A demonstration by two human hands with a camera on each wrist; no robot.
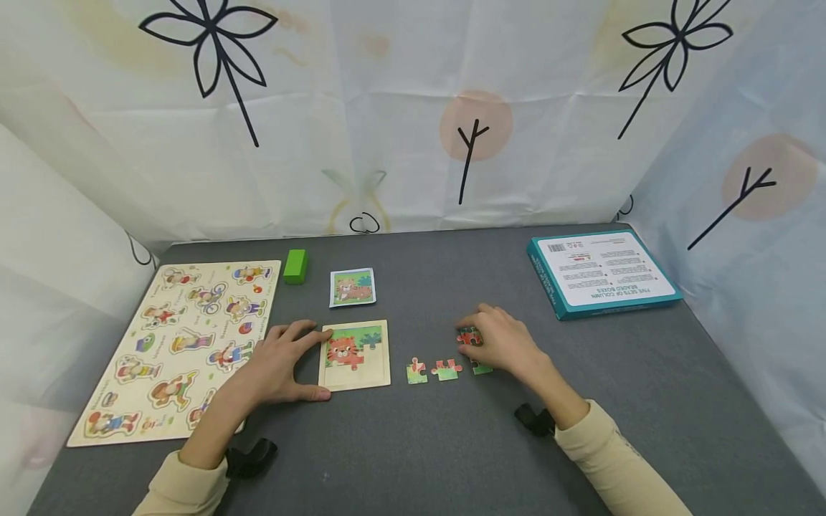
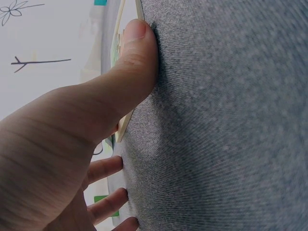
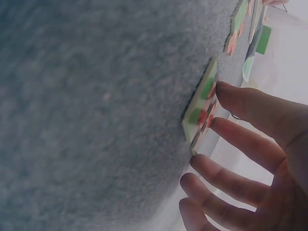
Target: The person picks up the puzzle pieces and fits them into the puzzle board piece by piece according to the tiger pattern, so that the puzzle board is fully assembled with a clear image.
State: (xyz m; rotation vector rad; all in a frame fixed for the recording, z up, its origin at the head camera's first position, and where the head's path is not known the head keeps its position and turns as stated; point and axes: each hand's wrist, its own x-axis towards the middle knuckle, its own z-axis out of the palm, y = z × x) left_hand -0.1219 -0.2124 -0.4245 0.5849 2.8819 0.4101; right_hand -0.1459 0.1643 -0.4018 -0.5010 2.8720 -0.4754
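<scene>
In the head view, the left hand (image 1: 284, 365) rests at the left side of a square, pale wooden puzzle tray (image 1: 372, 369), its thumb at the near left corner and its index finger on the upper left rim. The fingers look loose, steadying the tray rather than clenching it. Inside, orange animal and green picture pieces fill the upper part; pale wood shows below and at the right. To the tray's right lie two small green-and-red jigsaw pieces (image 1: 447, 370). Beyond them, the right hand (image 1: 500, 344) is over a mostly red jigsaw piece (image 1: 470, 335), with a green-edged jigsaw piece (image 1: 482, 370) partly under it. A square picture card (image 1: 352, 287) lies behind the tray, beside a bright green block (image 1: 295, 266). A large cream board with coloured figures (image 1: 171, 362) lies at the left, and a flat teal-and-white box (image 1: 606, 272) at the far right, all on grey cloth (image 1: 419, 459).

In the left wrist view, the thumb lies against the tray's edge, while three other fingertips touch the cloth.

In the right wrist view, thumb and index finger reach the red piece, spread slightly apart; I cannot tell whether they pinch it. The remaining fingers are extended.
</scene>
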